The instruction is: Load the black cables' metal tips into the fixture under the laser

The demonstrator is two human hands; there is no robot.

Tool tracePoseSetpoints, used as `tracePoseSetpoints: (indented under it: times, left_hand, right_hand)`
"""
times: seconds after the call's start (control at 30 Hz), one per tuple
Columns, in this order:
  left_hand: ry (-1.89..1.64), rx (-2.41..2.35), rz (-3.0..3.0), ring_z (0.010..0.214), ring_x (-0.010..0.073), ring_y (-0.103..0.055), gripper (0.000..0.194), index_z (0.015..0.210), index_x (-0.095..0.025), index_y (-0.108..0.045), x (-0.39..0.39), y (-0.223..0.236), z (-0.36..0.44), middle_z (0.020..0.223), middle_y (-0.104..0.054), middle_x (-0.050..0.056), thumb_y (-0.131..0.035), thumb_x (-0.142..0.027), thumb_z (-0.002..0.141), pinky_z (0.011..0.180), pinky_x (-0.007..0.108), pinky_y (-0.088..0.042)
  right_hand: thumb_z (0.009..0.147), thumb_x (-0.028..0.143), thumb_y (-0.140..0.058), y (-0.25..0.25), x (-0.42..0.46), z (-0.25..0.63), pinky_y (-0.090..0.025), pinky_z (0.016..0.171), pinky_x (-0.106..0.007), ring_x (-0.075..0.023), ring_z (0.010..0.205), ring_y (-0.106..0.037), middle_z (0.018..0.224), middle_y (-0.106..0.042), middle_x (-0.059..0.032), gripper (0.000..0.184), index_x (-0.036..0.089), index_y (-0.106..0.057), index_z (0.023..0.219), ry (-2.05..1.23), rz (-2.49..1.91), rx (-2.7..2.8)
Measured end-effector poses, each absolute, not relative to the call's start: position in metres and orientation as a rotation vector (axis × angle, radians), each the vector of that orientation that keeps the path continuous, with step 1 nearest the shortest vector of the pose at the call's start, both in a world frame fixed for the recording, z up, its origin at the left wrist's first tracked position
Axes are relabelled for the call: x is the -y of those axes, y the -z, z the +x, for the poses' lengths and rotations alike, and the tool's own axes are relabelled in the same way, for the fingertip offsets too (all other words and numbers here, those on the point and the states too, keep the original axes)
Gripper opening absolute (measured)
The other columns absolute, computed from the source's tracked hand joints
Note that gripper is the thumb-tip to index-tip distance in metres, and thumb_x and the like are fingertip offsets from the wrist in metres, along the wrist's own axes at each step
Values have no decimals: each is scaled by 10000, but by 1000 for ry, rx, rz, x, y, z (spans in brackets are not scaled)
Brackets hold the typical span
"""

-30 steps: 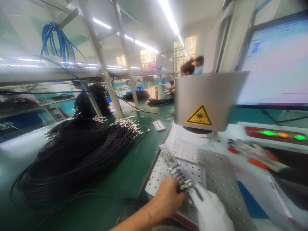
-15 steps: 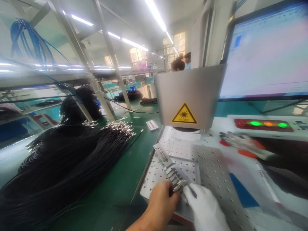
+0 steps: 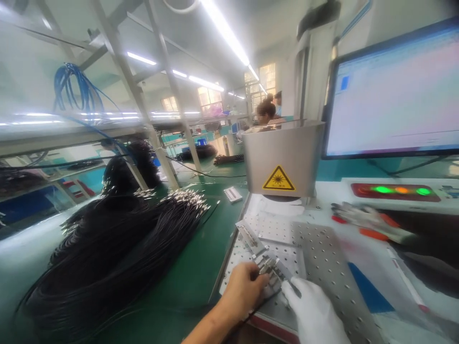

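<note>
My bare left hand (image 3: 245,285) is closed in a pinch on a metal cable connector (image 3: 264,278) at a slotted metal fixture (image 3: 278,276). A black cable (image 3: 263,302) runs out below that hand. At the fixture's right side is my right hand (image 3: 312,308), in a white glove. Its thumb and finger are bent together against the fixture's edge, and whatever is between the fingertips is hidden. Beyond the slots, a narrow plate (image 3: 251,236) extends away from me. The fixture lies on a perforated metal plate (image 3: 319,258).
A metal shield with a yellow laser warning sign (image 3: 278,178) stands behind the fixture. Large bundles of black cables (image 3: 118,258) cover the green table at left. At right lie gloves (image 3: 369,220), a blue triangular piece (image 3: 371,289) and a pen (image 3: 407,282), below a monitor (image 3: 394,95).
The camera view has shifted, so the scene sits lower and slightly rightward. The connector at my left fingers has moved into the fixture's slotted part. My right hand stays at its side.
</note>
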State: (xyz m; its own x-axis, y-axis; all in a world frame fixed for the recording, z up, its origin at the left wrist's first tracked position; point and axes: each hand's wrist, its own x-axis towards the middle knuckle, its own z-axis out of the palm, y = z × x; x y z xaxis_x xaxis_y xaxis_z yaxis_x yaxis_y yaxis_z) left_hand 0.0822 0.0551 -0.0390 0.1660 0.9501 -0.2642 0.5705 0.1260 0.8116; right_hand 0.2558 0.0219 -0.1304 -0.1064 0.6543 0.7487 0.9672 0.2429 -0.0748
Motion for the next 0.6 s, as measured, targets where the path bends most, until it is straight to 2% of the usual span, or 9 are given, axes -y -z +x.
tracePoseSetpoints:
  times: [0.1, 0.17, 0.23, 0.3, 0.47, 0.6]
  left_hand:
    - [-547, -1432, 1402, 531, 110, -398, 178, 591, -177, -535, -58, 45, 82, 507, -457, -50, -613, -328, 644, 528, 273, -260]
    - [-558, -1426, 1352, 517, 106, -390, 151, 582, -177, -535, -59, 51, 83, 496, -446, -56, -618, -302, 595, 516, 267, -262]
    - [-568, -1462, 1359, 521, 104, -386, 133, 580, -183, -522, -60, 55, 84, 507, -440, -60, -605, -286, 579, 510, 262, -262]
    - [-564, -1545, 1453, 541, 101, -379, 140, 561, -191, -488, -60, 54, 86, 518, -418, -64, -600, -273, 578, 510, 259, -247]
    - [-463, -1663, 1691, 564, 93, -334, 205, 507, -198, -398, -55, 38, 90, 513, -325, -68, -577, -231, 603, 517, 269, -205]
    - [-389, -1693, 1716, 575, 99, -342, 244, 508, -199, -383, -55, 33, 91, 516, -323, -67, -588, -260, 624, 530, 281, -206]
  right_hand:
    - [900, 123, -426, 140, -26, 256, -524, 547, -211, -183, 667, -687, 804, -719, -72, 350, 223, -761, 876, 417, -1598, 1929]
    - [901, 111, -421, 143, -26, 255, -542, 652, -215, -193, 795, -698, 962, -725, -91, 359, 211, -756, 982, 211, -1735, 2010]
    - [876, 56, -396, 140, -25, 253, -536, 767, -232, -201, 940, -680, 1129, -689, -96, 428, 213, -728, 1096, 35, -1849, 2080]
    - [855, 17, -378, 136, -23, 250, -522, 826, -249, -208, 1025, -654, 1208, -658, -84, 493, 230, -705, 1155, -61, -1907, 2115]
    - [970, 152, -380, 130, -23, 239, -542, 777, -267, -214, 931, -682, 1123, -691, -103, 378, 222, -746, 1036, -38, -2004, 1873]
    - [982, 200, -415, 141, -27, 240, -555, 710, -260, -197, 807, -692, 1029, -719, -65, 341, 254, -751, 973, 0, -1913, 1875]
